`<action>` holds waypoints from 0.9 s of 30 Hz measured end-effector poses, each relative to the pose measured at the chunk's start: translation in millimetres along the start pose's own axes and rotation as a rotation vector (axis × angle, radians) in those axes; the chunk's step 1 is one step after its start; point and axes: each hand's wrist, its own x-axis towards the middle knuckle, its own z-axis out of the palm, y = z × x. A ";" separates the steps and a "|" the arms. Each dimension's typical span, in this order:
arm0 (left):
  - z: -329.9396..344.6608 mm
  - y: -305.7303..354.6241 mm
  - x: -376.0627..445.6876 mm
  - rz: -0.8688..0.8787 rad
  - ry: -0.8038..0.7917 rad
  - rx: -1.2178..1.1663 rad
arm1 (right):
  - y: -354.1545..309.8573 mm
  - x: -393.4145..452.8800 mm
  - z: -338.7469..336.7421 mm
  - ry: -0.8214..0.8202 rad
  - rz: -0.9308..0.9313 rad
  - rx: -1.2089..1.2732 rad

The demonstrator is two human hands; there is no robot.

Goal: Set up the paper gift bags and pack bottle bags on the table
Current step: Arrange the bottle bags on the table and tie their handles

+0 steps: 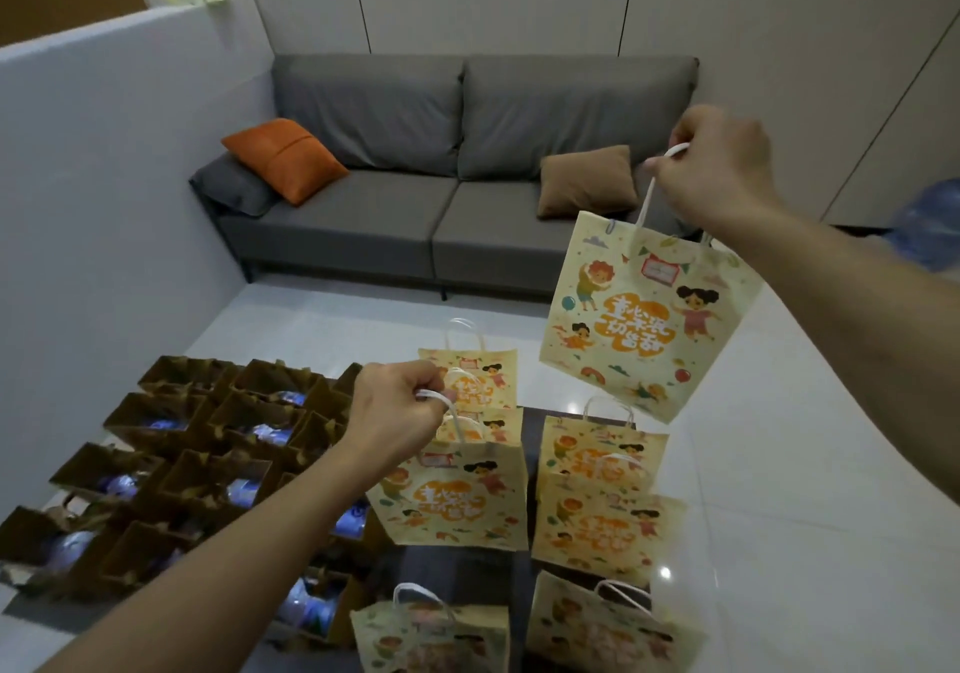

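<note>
Cream paper printed with cartoon children and orange lettering covers the gift bags nearest the camera: two of them (pixel 431 636) (pixel 613 625) stand at the bottom edge, their white handles up, blurred by closeness. Just beyond, the left hand (pixel 400 425) is curled round the white handle (pixel 434 397) of another gift bag (pixel 452 495), which hangs straight below that grip and seems to rest on the dark table (pixel 530 469), though its base is hard to make out. To the right of that held bag stand more printed bags (pixel 602 511) in a column, and behind it another bag (pixel 470 376) stands upright, partly hidden by the hand. To the left of the left hand, brown open-topped bottle bags (pixel 208 464) stand packed side by side in rows, with blue-white bottle tops (pixel 244 490) showing inside several. Farther off and higher, the right hand (pixel 719 168) pinches the white handle (pixel 660 173) of a raised gift bag (pixel 649 319), fingers closed tight on it; the bag dangles below the grip, tilted, clear of the table and above the standing column. Beyond both hands a grey sofa (pixel 441 178) sits against the wall, carrying an orange cushion (pixel 283 160) and a brown cushion (pixel 587 181).
</note>
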 end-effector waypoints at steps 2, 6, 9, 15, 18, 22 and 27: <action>8.3 -13.3 -2.7 0.029 -0.006 -0.007 | 3.6 5.4 7.1 0.000 0.003 -0.002; 24.1 -36.7 -7.4 0.066 -0.056 0.006 | 12.7 12.4 21.3 0.004 0.013 -0.019; 36.1 -50.8 -9.1 0.039 -0.089 0.004 | 20.6 15.7 33.7 -0.040 0.014 -0.060; 60.1 -72.6 -13.3 -0.054 -0.257 0.084 | 47.0 2.5 78.8 -0.214 0.067 -0.120; 71.1 -86.3 -19.6 -0.100 -0.415 0.174 | 63.9 -11.4 106.4 -0.309 0.123 -0.102; 86.5 -99.3 -31.2 -0.104 -0.604 0.209 | 86.6 -26.0 146.0 -0.461 0.147 -0.157; 99.5 -114.9 -36.6 -0.176 -0.605 0.210 | 107.3 -48.4 193.5 -0.566 0.178 -0.186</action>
